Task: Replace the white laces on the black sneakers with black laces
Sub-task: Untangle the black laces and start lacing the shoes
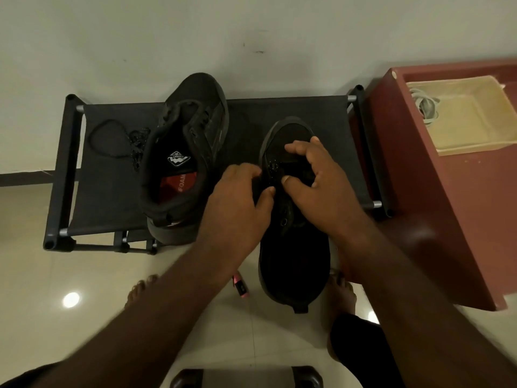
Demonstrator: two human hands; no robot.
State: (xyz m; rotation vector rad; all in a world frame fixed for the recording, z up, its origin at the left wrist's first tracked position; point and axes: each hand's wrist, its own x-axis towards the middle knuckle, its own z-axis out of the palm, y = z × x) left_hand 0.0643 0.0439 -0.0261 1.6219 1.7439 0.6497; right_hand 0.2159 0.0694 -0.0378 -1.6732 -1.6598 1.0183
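Low black fabric-topped shoe rack (321, 113) against the wall serves as the bench. Two black sneakers on it, both with toes toward the wall.

Left sneaker (184, 152): sits fully on the fabric, untouched, mouth gaping so the red-and-white insole shows. Whether it carries a lace cannot be told in this light. A loose black lace (117, 138) lies on the fabric just beside it, probably parked there for this shoe, within reach but out of the way.

Right sneaker (293, 219): toe on the rack, heel overhanging the near edge toward the person. Likely pulled close so the eyelet row sits directly under both hands.

Left hand (237, 208): grip closed, thumb and fingers pinched at the left edge of the eyelet row. It may hold the shoe flap or a dark lace; the black-on-black does not let one say which.

Right hand (316, 175): thumb pressed at the eyelets beside the left thumb, forefinger stretched toward the toe, remaining fingers curled loosely. Whether its grip holds a lace end cannot be told.

No white lace visible on either shoe. A pale coil (425, 107) lies in the cream tray (472, 135) on the red-brown cabinet (447, 205) to the right, well apart; possibly the removed white laces, set clear of the work.

Judgement: threading black lace through the right sneaker, lower eyelets.
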